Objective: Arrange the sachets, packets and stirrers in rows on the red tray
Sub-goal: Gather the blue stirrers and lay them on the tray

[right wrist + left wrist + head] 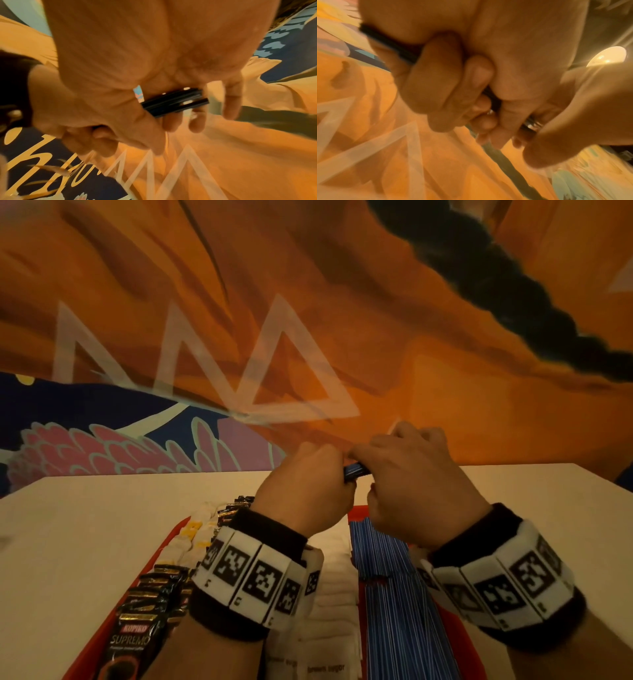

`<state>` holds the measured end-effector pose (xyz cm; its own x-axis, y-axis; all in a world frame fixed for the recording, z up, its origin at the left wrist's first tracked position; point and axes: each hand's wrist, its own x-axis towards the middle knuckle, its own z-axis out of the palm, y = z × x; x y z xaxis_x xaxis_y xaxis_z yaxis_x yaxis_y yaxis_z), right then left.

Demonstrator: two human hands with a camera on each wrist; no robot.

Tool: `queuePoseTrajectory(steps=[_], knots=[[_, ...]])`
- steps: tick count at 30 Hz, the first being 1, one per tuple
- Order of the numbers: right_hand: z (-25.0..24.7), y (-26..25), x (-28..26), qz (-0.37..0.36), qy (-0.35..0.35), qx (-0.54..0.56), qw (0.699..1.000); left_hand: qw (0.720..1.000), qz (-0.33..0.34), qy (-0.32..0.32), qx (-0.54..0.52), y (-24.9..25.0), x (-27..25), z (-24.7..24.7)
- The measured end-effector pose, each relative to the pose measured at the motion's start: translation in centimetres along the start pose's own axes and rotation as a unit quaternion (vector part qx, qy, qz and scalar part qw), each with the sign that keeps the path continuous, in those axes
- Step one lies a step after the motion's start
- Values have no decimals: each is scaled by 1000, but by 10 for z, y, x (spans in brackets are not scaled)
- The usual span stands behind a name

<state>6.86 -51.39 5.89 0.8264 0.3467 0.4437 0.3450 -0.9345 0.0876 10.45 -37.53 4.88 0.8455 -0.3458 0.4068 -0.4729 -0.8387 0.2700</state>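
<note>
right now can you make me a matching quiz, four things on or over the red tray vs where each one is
Things:
1. bundle of stirrers
2. Kopiko sachets
3. brown sugar packets
4. blue striped packets

Places:
A. tray's left edge
B. tray's right side
C. gripped between left hand and right hand
D. middle row of the red tray

Pairs: 1-C, 2-A, 3-D, 4-B

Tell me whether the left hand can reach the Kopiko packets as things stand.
Probably not yet: the left hand and right hand both grip the dark stirrers. The Kopiko packets lie uncovered below its wrist.
</note>
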Motion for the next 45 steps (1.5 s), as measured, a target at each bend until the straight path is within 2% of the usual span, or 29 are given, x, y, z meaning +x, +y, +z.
queuePoseTrajectory(steps=[7, 12, 14, 17, 19, 21, 25, 31, 33, 36, 38, 40, 42, 44, 45], knots=[[4, -4, 2, 60, -1, -6, 998, 997, -5, 52, 57, 8, -7, -4], [16, 1, 4, 90, 13, 30, 995, 999, -16, 16, 24, 9, -7, 0], [22, 5, 6, 101, 6, 15, 995, 1000, 12, 13, 7, 7, -5, 1], [28, 16, 9, 130, -8, 15, 991, 995, 92, 24, -44, 0, -3, -4], [30, 24, 10, 154, -6, 19, 988, 988, 112, 39, -94, -7, -3, -11], [28, 29, 11, 166, -2, 25, 986, 977, 118, 63, -164, -13, -3, -14], [19, 31, 12, 164, 33, 23, 986, 931, 89, 103, -340, -11, -1, -6], [10, 26, 10, 149, 66, 17, 986, 893, 73, 107, -432, 0, 2, 2], [11, 29, 9, 123, 101, 26, 987, 884, 74, 117, -447, -1, 3, 3], [7, 41, 7, 47, 143, 163, 975, 874, 72, 136, -461, -5, 3, 0], [2, 54, 7, 4, 138, 278, 951, 869, 72, 149, -466, -10, 2, -4], [1, 63, 7, -7, 166, 406, 899, 856, 69, 148, -490, -11, 1, -6], [5, 62, 9, 16, 213, 568, 795, 847, 67, 140, -508, -9, 1, -6], [8, 52, 13, 61, 219, 693, 684, 848, 68, 130, -510, -6, 2, -2], [9, 44, 14, 78, 212, 722, 654, 851, 70, 125, -505, -4, 3, 1]])
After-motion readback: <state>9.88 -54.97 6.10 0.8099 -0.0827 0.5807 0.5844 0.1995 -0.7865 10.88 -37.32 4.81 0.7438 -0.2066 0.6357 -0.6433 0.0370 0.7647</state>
